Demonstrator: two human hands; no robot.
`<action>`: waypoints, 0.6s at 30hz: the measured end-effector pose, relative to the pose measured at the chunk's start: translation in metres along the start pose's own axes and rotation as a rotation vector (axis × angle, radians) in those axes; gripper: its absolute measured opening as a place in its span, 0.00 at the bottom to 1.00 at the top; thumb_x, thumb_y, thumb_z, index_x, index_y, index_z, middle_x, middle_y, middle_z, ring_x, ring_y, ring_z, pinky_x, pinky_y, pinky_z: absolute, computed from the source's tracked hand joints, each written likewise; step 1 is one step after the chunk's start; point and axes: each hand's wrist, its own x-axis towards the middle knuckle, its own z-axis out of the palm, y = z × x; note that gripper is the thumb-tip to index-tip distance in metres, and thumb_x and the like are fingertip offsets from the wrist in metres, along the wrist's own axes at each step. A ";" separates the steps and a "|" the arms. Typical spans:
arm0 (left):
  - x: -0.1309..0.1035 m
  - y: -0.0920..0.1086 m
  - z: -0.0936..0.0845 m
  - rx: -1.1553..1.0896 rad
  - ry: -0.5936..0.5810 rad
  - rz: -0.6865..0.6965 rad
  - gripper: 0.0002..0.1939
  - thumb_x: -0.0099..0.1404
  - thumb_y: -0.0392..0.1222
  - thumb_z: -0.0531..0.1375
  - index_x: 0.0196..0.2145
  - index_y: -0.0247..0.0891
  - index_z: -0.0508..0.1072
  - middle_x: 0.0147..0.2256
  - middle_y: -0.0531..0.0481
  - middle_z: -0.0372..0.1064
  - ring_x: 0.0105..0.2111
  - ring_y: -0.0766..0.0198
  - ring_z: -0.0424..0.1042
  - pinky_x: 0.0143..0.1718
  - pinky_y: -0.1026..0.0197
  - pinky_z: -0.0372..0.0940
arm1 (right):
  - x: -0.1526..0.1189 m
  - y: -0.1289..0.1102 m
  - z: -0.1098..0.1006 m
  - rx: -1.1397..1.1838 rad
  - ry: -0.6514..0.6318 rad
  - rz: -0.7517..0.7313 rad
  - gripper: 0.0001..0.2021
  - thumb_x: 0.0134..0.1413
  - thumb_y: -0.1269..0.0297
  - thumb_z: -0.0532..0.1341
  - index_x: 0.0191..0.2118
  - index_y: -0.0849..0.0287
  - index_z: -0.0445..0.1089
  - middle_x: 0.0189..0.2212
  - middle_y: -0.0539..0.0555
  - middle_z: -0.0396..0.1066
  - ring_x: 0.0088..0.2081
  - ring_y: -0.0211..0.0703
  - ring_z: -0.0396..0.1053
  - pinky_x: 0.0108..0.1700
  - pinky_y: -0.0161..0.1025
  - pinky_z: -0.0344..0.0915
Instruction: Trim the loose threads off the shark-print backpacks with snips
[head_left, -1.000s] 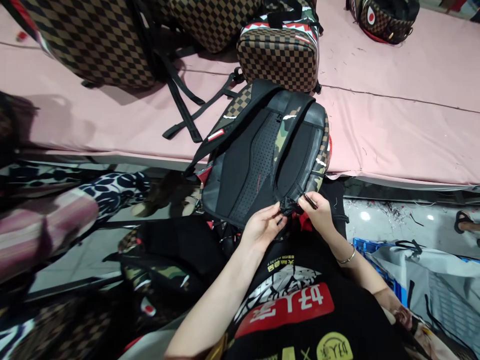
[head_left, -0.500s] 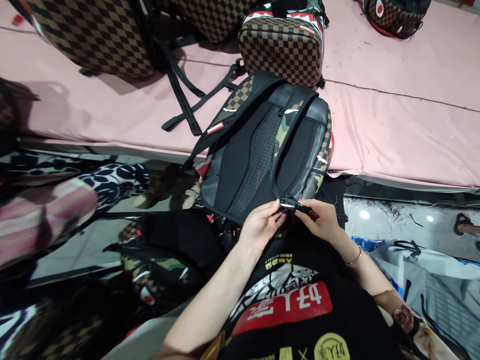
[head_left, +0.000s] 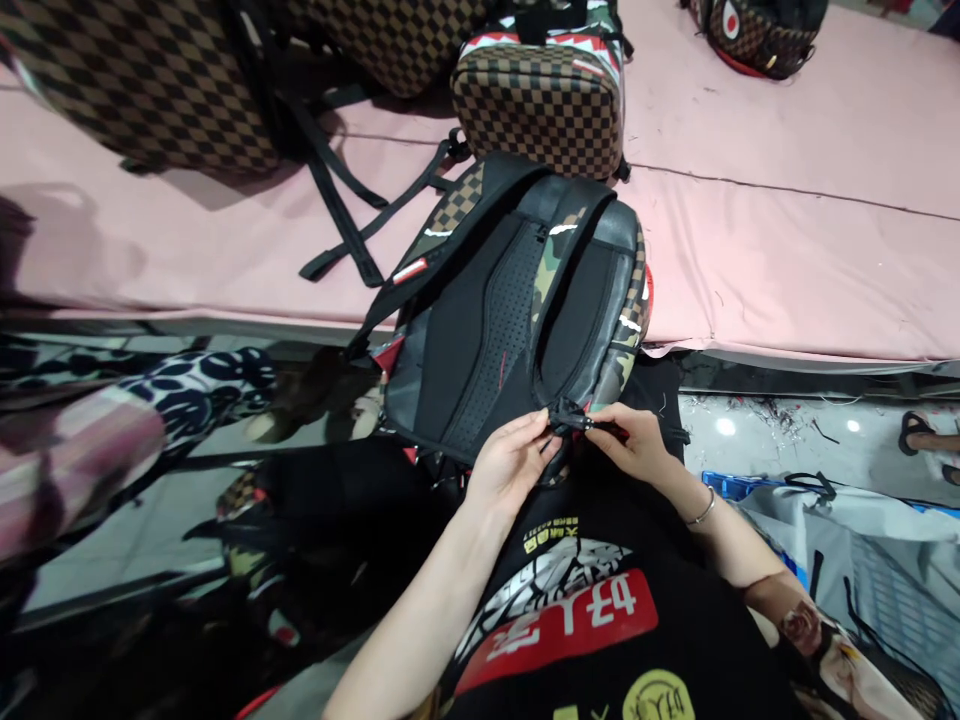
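Your left hand (head_left: pixel 504 472) pinches the bunched black fabric strap end (head_left: pixel 568 411); your right (head_left: pixel 636 443), just beside, grips a slim dark tool (head_left: pixel 609 429)—strap taut, tip steady!

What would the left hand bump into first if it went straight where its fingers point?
Probably the black strap at the fingertips of the left hand, but depth is hard to tell.

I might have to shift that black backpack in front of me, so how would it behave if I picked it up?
The backpack would probably keep its shape, since its back panel lies broad and smooth. Its shoulder straps look loose enough to flop. Weight is hard to judge; the contents are hidden.
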 end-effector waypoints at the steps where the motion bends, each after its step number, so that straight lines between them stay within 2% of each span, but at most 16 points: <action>1: -0.001 0.001 0.001 0.005 0.010 0.000 0.05 0.56 0.26 0.57 0.26 0.26 0.73 0.28 0.44 0.70 0.27 0.65 0.70 0.30 0.65 0.68 | -0.002 0.001 0.002 0.054 0.014 0.036 0.09 0.56 0.62 0.57 0.39 0.61 0.69 0.33 0.54 0.71 0.32 0.35 0.68 0.32 0.30 0.63; 8: -0.004 0.005 0.005 0.073 0.071 0.034 0.08 0.58 0.25 0.55 0.26 0.26 0.74 0.29 0.44 0.70 0.28 0.66 0.70 0.31 0.66 0.68 | -0.008 0.008 0.009 0.315 0.187 0.298 0.12 0.56 0.58 0.56 0.35 0.63 0.66 0.20 0.48 0.64 0.21 0.32 0.59 0.26 0.30 0.57; 10: -0.004 0.004 0.004 0.120 0.071 0.074 0.06 0.56 0.26 0.57 0.27 0.27 0.74 0.30 0.44 0.71 0.29 0.66 0.70 0.31 0.67 0.68 | -0.012 0.011 0.012 0.292 0.186 0.335 0.14 0.50 0.56 0.61 0.36 0.63 0.67 0.23 0.49 0.66 0.24 0.33 0.61 0.28 0.31 0.59; 11: -0.004 0.003 0.002 0.145 0.063 0.091 0.04 0.55 0.27 0.59 0.29 0.27 0.74 0.32 0.44 0.71 0.30 0.65 0.71 0.32 0.66 0.68 | -0.015 0.013 0.014 0.262 0.185 0.336 0.16 0.44 0.55 0.65 0.35 0.63 0.68 0.27 0.50 0.68 0.27 0.35 0.64 0.30 0.31 0.60; 12: -0.002 0.003 0.000 0.172 0.050 0.102 0.05 0.53 0.28 0.61 0.30 0.28 0.75 0.34 0.44 0.71 0.33 0.64 0.71 0.34 0.66 0.68 | -0.017 0.016 0.015 0.231 0.186 0.319 0.18 0.39 0.56 0.68 0.34 0.62 0.69 0.32 0.52 0.70 0.31 0.37 0.66 0.33 0.31 0.61; 13: 0.000 0.003 -0.003 0.186 0.051 0.103 0.07 0.51 0.31 0.64 0.31 0.29 0.75 0.36 0.43 0.71 0.35 0.63 0.71 0.36 0.66 0.68 | -0.020 0.018 0.017 0.210 0.177 0.311 0.16 0.39 0.57 0.68 0.34 0.62 0.70 0.33 0.52 0.70 0.32 0.37 0.67 0.34 0.31 0.61; 15: 0.007 0.004 -0.009 0.234 0.035 0.118 0.15 0.46 0.38 0.68 0.33 0.31 0.75 0.37 0.44 0.71 0.38 0.62 0.70 0.38 0.67 0.67 | -0.023 0.022 0.020 0.168 0.222 0.344 0.11 0.41 0.60 0.66 0.31 0.62 0.71 0.27 0.51 0.70 0.27 0.35 0.66 0.29 0.30 0.59; 16: 0.011 0.006 -0.012 0.281 -0.012 0.122 0.17 0.45 0.41 0.69 0.34 0.33 0.75 0.38 0.46 0.71 0.39 0.62 0.69 0.40 0.67 0.66 | -0.025 0.023 0.020 0.139 0.260 0.364 0.09 0.43 0.62 0.65 0.28 0.63 0.71 0.25 0.51 0.70 0.25 0.35 0.64 0.28 0.30 0.58; 18: 0.015 0.008 -0.017 0.425 -0.044 0.173 0.20 0.44 0.48 0.69 0.34 0.35 0.74 0.37 0.46 0.70 0.42 0.58 0.68 0.44 0.61 0.64 | -0.028 0.021 0.020 0.120 0.314 0.423 0.07 0.43 0.64 0.62 0.24 0.63 0.69 0.21 0.50 0.67 0.23 0.34 0.61 0.26 0.30 0.55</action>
